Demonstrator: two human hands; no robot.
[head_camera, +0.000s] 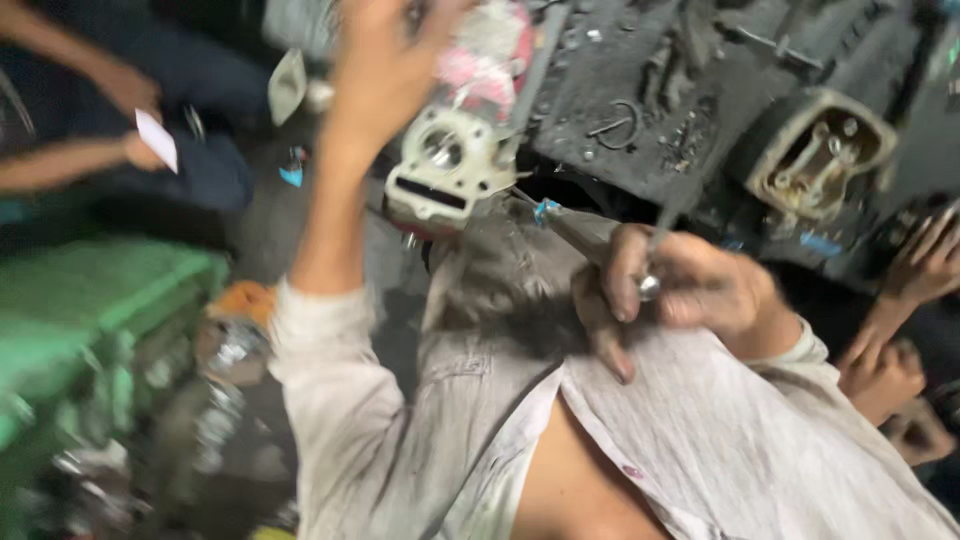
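Observation:
My left hand (385, 60) is raised at the top of the view, blurred, next to a whitish engine cylinder (450, 165) with a pink and white bundle (490, 50) above it. Whether the fingers hold anything is unclear. My right hand (690, 290) rests against my grey shirt (720, 430) and is closed around a slim metal tool (585, 232). The tool's tip, marked by a small blue piece, points toward the cylinder's lower right corner.
A dark greasy bench (640, 110) carries loose small parts and a tan engine cover (815, 155). Another person's hands (925, 265) are at the right edge. At upper left a seated person holds a white card (155, 140). A green crate (90, 310) stands at left.

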